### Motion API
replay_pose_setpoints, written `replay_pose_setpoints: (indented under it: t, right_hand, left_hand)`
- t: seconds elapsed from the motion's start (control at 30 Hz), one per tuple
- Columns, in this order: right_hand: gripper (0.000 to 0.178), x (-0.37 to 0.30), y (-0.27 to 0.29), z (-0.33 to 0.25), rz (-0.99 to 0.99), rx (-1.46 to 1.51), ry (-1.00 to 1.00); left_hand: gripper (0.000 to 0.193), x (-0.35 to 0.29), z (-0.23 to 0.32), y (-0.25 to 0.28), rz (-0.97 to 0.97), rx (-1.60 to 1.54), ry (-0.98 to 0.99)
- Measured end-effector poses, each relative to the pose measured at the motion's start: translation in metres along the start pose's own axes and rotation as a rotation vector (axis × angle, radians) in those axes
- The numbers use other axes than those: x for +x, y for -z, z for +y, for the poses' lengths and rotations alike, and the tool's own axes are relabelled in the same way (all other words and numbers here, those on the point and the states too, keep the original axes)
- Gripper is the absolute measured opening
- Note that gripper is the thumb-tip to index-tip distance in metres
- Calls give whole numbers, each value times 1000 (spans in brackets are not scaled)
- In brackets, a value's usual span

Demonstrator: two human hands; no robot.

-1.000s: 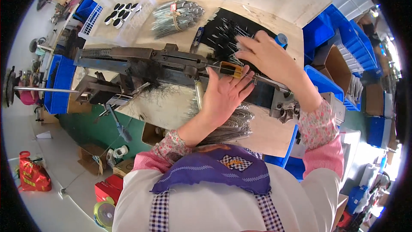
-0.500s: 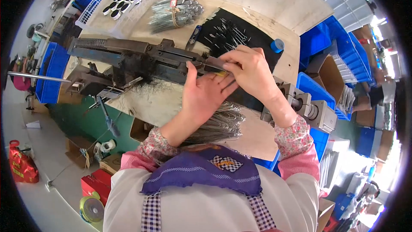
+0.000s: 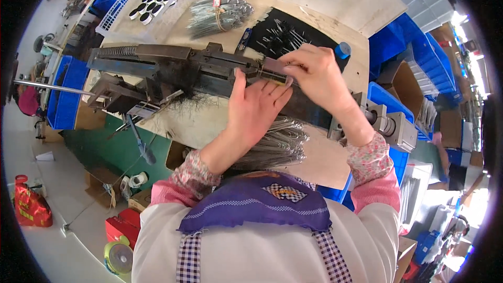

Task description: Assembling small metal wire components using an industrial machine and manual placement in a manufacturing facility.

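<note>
Dark metal machine (image 3: 220, 62), partly hidden behind left hand (image 3: 252, 107) and right hand (image 3: 319, 76)

Green floor (image 3: 99, 151), pale floor (image 3: 73, 194), bright light (image 3: 459, 19)

- Shiny red bag (image 3: 32, 204) on the pale grey floor (image 3: 78, 246), lower left
- Red cardboard box (image 3: 123, 225) just beside a round, yellow-green-rimmed object (image 3: 118, 258)
- White shoes (image 3: 138, 180) near an open brown cardboard carton (image 3: 101, 187)
- Long blue plastic bin (image 3: 65, 112) at far left
- Blue plastic crates (image 3: 446, 65) at upper right
</note>
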State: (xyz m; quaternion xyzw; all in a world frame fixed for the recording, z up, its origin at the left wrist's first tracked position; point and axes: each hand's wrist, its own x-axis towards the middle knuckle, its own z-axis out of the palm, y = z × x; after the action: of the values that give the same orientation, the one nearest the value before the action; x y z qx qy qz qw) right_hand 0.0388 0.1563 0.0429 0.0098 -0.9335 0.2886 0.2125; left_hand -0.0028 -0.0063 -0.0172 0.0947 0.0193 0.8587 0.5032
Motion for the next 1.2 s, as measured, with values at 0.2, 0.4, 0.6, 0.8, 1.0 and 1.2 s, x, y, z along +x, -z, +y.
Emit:
replay_pose_setpoints:
  t: [0.2,0.4,0.6,0.8,1.0,1.2]
  right_hand:
    - [10,5,3,10,-191,96,-113]
    - [8,4,2,-1,-127,-119,48]
    - [8,1,7,-10,-28,-142,163]
    - [7,6,5,-3,21,-6,100]
    - [7,3,2,13,-113,64,-3]
    - [8,8,7,8,-152,-76,80]
  left_hand:
    - [80,-2,1,-17,392,216,-79]
    - [79,-4,3,-21,384,239,-72]
    - [79,-3,5,-21,365,234,-64]
    - [78,-6,3,-20,353,193,-86]
    - [77,-6,0,-21,374,235,-93]
    - [77,-5,4,-25,387,256,-69]
